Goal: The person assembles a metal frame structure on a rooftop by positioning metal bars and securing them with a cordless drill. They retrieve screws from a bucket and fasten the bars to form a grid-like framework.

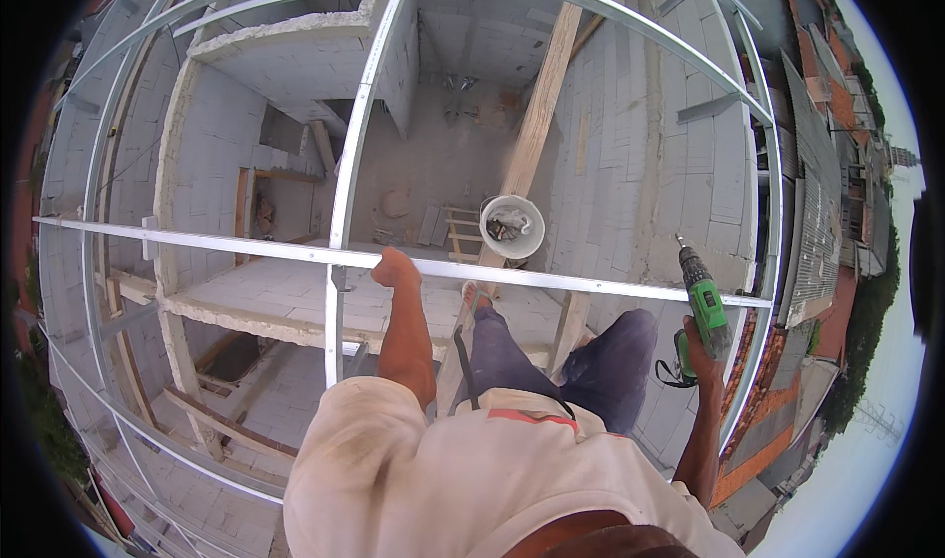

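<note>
A long silvery metal channel (pixel 532 278) runs from left to right in front of my body. My left hand (pixel 396 267) is closed on it, just right of where a second metal channel (pixel 362 105) crosses; its fingertips are hidden. My right hand (pixel 703 351) grips a green and black cordless drill (pixel 707 302) by the handle. The drill's bit points away from me, and its body overlaps the channel's right part in view. A dark strap loop hangs beside the drill's base.
A white bucket (pixel 538 216) with crumpled material inside stands on a long wooden plank (pixel 546 100). My foot (pixel 476 294) rests near the plank's close end. Grey block walls (pixel 630 145) and a floor far below lie under the metal frame. Rooftops (pixel 819 223) spread out at right.
</note>
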Available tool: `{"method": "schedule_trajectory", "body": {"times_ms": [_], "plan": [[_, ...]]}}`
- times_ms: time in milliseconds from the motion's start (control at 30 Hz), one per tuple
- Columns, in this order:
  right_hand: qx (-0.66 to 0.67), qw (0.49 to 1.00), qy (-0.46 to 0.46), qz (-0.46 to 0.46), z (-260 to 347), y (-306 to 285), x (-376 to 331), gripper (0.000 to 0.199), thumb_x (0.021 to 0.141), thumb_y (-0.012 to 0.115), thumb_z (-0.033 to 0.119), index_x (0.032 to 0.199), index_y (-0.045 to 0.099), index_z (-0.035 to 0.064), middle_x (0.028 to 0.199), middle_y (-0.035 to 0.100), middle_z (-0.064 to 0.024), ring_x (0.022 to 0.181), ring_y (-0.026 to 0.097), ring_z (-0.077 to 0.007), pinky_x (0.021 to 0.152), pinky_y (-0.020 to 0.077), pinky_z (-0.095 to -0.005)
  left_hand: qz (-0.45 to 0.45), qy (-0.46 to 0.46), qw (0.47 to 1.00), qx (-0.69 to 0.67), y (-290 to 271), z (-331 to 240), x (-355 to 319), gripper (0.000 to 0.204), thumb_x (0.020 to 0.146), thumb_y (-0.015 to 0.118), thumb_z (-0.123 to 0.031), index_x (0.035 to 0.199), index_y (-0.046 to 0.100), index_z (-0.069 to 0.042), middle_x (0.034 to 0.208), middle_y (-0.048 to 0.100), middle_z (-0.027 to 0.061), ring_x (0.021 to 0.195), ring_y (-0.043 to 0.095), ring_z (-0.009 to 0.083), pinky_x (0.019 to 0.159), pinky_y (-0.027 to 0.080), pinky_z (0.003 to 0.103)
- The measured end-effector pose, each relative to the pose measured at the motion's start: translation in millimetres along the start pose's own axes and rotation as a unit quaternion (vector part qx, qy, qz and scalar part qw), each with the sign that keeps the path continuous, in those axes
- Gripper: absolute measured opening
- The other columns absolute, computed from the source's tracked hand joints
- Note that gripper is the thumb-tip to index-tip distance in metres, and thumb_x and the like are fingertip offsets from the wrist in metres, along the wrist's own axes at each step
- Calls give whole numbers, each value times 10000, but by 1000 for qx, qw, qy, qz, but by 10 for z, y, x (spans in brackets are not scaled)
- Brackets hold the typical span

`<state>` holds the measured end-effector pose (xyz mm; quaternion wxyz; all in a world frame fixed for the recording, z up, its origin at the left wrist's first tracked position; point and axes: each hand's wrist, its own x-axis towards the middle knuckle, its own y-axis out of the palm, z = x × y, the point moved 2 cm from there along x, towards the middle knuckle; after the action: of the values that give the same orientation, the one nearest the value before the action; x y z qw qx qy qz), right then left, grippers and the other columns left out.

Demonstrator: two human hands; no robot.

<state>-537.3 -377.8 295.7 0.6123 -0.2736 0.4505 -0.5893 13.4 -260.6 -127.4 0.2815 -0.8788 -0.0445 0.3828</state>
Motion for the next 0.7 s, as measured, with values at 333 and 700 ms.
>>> {"method": "schedule_trajectory", "body": {"times_ms": [333,700], "plan": [[-33,976,-184,-110,378,-775,-243,396,855,693,-49,1248,640,-37,972,723,-132,861,680,-172,788,536,-329,12,-8,999,-47,-18,-230,-946,452,773,606,-138,1036,570,228,1061,668,373,920,703,477,792,566,546],[30,985,-124,-116,-11,-470,-121,293,853,716,-17,1139,656,-31,923,704,-145,834,685,-218,765,524,-348,12,-2,998,-66,11,-235,-864,375,790,585,-111,966,599,220,1028,681,349,894,718,450,743,561,549]]}}
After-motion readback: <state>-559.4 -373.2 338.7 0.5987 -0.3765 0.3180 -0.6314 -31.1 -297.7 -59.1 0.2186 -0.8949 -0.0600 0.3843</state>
